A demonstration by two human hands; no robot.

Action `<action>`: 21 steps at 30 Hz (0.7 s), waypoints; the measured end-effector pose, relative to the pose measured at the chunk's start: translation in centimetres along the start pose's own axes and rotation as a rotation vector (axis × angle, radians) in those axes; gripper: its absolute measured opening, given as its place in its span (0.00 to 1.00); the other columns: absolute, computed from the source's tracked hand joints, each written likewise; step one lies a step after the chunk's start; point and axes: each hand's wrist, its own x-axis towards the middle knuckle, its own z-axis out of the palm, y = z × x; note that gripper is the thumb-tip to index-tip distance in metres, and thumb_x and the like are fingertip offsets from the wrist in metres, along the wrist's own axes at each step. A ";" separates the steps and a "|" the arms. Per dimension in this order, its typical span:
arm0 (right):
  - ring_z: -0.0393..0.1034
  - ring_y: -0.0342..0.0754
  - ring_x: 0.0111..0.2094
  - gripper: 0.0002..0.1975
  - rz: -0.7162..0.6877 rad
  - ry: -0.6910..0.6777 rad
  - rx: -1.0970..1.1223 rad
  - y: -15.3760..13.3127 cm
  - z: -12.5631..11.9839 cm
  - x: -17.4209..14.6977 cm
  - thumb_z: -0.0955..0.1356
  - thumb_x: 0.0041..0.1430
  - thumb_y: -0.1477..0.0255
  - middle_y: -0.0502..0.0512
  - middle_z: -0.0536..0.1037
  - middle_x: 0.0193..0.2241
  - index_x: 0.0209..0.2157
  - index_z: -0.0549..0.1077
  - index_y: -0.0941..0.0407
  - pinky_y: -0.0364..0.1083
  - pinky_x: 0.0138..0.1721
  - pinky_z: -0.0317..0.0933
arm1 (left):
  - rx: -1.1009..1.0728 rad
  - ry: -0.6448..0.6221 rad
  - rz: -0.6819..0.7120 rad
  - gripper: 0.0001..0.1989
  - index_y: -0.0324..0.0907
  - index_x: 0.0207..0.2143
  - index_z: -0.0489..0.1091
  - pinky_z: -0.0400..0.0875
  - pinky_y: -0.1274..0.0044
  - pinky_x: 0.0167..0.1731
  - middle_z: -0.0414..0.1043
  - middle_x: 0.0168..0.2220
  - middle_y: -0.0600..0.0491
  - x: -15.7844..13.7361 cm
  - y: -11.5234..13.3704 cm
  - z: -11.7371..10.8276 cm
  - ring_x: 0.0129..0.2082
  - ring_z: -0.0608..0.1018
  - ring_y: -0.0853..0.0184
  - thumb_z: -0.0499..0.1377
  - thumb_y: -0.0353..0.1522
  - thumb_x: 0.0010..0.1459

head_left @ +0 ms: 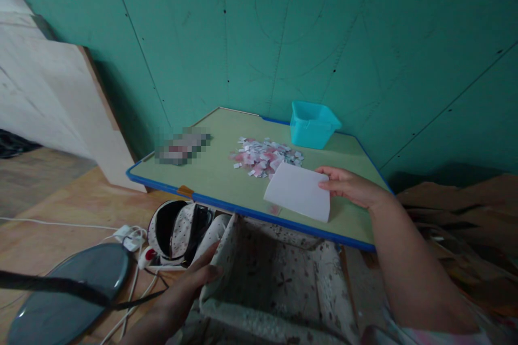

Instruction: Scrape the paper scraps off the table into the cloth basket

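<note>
My right hand [350,186] pinches the right edge of a white sheet [299,191], stiff like paper or thin card, tilted over the table. Just behind the sheet lies a loose pile of small white and pink paper scraps [263,155], partly covered by it. One more scrap [274,209] rests near the table's front edge. Below, my left hand [194,277] grips the left rim of a fabric-lined basket [259,315] with a dark floral pattern. The basket sits under the table's front edge, and its lining shows inside.
A turquoise plastic bin [309,132] stands at the back of the blue-edged table [222,178]. A blurred-out object [182,147] lies at left. On the floor are an open patterned bag [180,232], cables with a power strip [129,237], and a grey oval lid-like object [73,291].
</note>
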 end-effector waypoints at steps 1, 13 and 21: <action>0.68 0.44 0.32 0.16 0.004 -0.006 0.003 0.0 0.0 0.0 0.67 0.45 0.68 0.51 0.73 0.31 0.38 0.64 0.56 0.42 0.30 0.60 | -0.003 -0.001 0.001 0.35 0.42 0.57 0.50 0.64 0.67 0.45 0.74 0.44 0.51 -0.1 0.1 0.1 0.48 0.70 0.55 0.55 0.31 0.44; 0.68 0.42 0.29 0.18 0.010 -0.062 0.015 0.5 0.0 0.3 0.67 0.45 0.69 0.50 0.73 0.29 0.39 0.63 0.56 0.40 0.28 0.61 | -0.017 -0.008 -0.019 0.40 0.43 0.58 0.42 0.66 0.66 0.44 0.74 0.44 0.52 -0.3 0.4 0.4 0.48 0.69 0.55 0.55 0.31 0.43; 0.68 0.42 0.29 0.18 0.020 -0.101 0.006 0.1 0.3 0.1 0.68 0.46 0.69 0.50 0.72 0.29 0.40 0.62 0.57 0.40 0.28 0.61 | -0.023 0.035 0.017 0.32 0.42 0.54 0.55 0.57 0.66 0.51 0.75 0.43 0.52 -0.3 0.3 0.2 0.50 0.67 0.56 0.56 0.31 0.43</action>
